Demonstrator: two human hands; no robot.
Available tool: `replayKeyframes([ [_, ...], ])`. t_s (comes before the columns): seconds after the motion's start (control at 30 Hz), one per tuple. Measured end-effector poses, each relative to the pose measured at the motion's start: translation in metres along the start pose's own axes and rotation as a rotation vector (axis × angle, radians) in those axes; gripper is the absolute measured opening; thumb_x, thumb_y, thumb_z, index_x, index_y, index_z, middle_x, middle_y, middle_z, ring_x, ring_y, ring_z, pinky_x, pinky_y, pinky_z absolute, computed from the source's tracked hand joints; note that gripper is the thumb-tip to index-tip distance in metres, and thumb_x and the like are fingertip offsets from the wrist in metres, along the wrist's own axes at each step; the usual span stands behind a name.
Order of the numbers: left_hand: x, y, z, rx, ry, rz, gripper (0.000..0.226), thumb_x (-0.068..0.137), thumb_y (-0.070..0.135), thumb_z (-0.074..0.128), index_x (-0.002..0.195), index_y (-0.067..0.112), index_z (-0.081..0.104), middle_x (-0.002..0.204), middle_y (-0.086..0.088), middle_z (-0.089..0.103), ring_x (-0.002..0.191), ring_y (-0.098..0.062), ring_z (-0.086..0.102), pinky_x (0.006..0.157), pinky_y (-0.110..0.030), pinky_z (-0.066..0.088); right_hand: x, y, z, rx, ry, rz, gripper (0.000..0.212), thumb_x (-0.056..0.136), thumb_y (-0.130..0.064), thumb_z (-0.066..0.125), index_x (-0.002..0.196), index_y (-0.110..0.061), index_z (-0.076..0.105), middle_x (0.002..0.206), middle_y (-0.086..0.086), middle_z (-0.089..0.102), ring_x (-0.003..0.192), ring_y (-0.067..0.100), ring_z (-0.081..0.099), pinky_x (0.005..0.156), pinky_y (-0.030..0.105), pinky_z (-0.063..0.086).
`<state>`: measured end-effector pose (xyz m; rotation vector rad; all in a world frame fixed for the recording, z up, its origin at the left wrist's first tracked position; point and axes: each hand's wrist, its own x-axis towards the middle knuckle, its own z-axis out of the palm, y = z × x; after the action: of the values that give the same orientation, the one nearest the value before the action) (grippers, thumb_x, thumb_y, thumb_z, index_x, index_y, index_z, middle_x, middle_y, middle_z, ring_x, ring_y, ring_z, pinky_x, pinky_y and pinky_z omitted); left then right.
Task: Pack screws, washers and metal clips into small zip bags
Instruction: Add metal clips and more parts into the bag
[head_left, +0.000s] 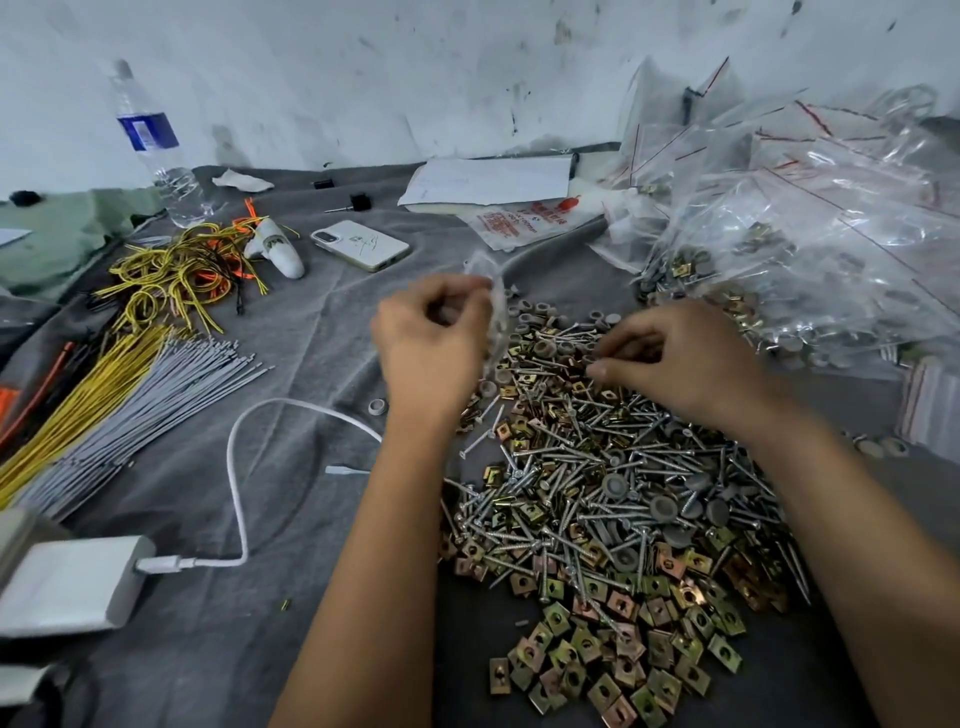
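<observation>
Phone (360, 245), bottle (156, 150), cable ties (130, 400) beyond left hand (431, 348), its grip pinching zip bag (493, 312); right hand (675, 364) grip unclear.

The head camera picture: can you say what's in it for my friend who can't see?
Two hands work over a big pile of screws, washers and metal clips on a grey cloth: the left hand holds a small clear bag, and the right hand picks at the pile. Filled bags lie at the right.

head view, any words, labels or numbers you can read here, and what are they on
Nothing reads clearly.
water bottle: blue label, print too blurred.
white plastic packet: red print, too small and blurred to read.
phone: dark mark on the back, not legible.
white paper: no readable writing.
</observation>
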<state>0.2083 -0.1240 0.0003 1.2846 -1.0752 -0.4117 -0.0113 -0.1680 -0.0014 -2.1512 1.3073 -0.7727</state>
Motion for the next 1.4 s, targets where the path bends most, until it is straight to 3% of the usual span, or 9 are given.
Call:
replayKeyframes([
  [0.13,0.013,0.004,-0.021,-0.233,0.259,-0.043,0.021,0.095,0.001,0.064,0.086,0.015,0.077,0.068,0.006,0.072,0.049,-0.009,0.054,0.05,-0.026,0.045,0.004,-0.037,0.033,-0.169,-0.044,-0.204,0.022,0.08,-0.038,0.084,0.1,-0.029,0.078,0.088,-0.017,0.071,0.073,-0.012,0.058,0.066,0.005,0.038],
  [0.27,0.02,0.013,-0.039,-0.135,0.354,0.129,0.03,0.087,-0.002,0.055,0.107,0.015,0.07,0.069,-0.004,0.054,0.061,-0.025,0.049,0.054,-0.045,0.043,0.012,-0.074,0.062,-0.214,-0.249,-0.342,0.015,0.087,-0.025,0.08,0.101,-0.029,0.078,0.089,-0.017,0.069,0.073,-0.007,0.058,0.073,0.014,0.046],
  [0.4,0.019,0.015,-0.056,0.321,0.146,0.157,0.034,0.084,0.008,0.066,0.115,0.023,0.061,0.066,0.011,0.058,0.058,-0.001,0.056,0.057,-0.02,0.047,0.023,-0.091,0.079,-0.344,-0.425,-0.314,0.012,0.089,-0.022,0.078,0.1,-0.026,0.075,0.091,-0.01,0.07,0.073,0.004,0.061,0.071,0.021,0.048],
  [0.5,0.013,0.005,-0.074,0.481,-0.087,-0.02,0.035,0.083,0.004,0.077,0.107,0.024,0.062,0.071,0.002,0.069,0.065,-0.014,0.068,0.066,-0.041,0.06,0.021,-0.094,0.079,-0.518,-0.429,-0.359,0.002,0.093,-0.018,0.071,0.094,-0.017,0.07,0.095,0.001,0.071,0.087,0.018,0.067,0.086,0.038,0.055],
  [0.63,0.006,-0.007,-0.076,0.353,-0.168,-0.277,0.036,0.077,-0.002,0.081,0.101,0.018,0.064,0.078,-0.011,0.075,0.074,-0.029,0.073,0.078,-0.056,0.061,0.013,-0.093,0.077,-0.732,-0.347,-0.396,0.017,0.09,0.001,0.059,0.094,-0.014,0.065,0.09,0.007,0.065,0.082,0.024,0.065,0.069,0.034,0.05],
  [0.77,0.002,-0.01,-0.06,0.25,-0.043,-0.355,0.02,0.066,0.017,0.074,0.086,0.017,0.07,0.075,-0.008,0.07,0.079,-0.037,0.072,0.079,-0.054,0.062,0.014,-0.086,0.067,-0.65,-0.346,-0.337,0.016,0.091,-0.006,0.065,0.102,-0.017,0.064,0.099,0.003,0.067,0.088,0.021,0.065,0.076,0.034,0.054],
  [0.83,-0.002,-0.011,-0.054,0.223,0.028,-0.315,0.017,0.063,0.024,0.067,0.078,0.018,0.072,0.067,0.002,0.068,0.066,-0.023,0.068,0.068,-0.04,0.062,0.016,-0.081,0.061,-0.563,-0.382,-0.297,0.021,0.091,-0.011,0.07,0.109,-0.019,0.064,0.103,-0.001,0.066,0.095,0.019,0.065,0.083,0.034,0.055],
  [0.97,-0.006,-0.011,-0.053,0.233,0.166,-0.182,0.008,0.073,0.018,0.066,0.068,0.023,0.068,0.052,0.016,0.06,0.048,0.001,0.051,0.05,-0.016,0.041,0.018,-0.07,0.052,-0.338,-0.392,-0.199,0.037,0.087,-0.011,0.078,0.081,-0.038,0.053,0.084,-0.013,0.062,0.08,0.006,0.064,0.063,0.018,0.041],
  [1.4,-0.004,-0.001,-0.063,0.146,0.617,0.042,0.011,0.093,0.014,0.064,0.082,0.015,0.061,0.069,0.015,0.054,0.06,0.001,0.051,0.063,-0.023,0.043,0.023,-0.081,0.042,-0.486,-0.518,-0.143,0.009,0.089,-0.019,0.078,0.096,-0.024,0.077,0.087,-0.013,0.068,0.082,0.004,0.064,0.075,0.024,0.054],
])
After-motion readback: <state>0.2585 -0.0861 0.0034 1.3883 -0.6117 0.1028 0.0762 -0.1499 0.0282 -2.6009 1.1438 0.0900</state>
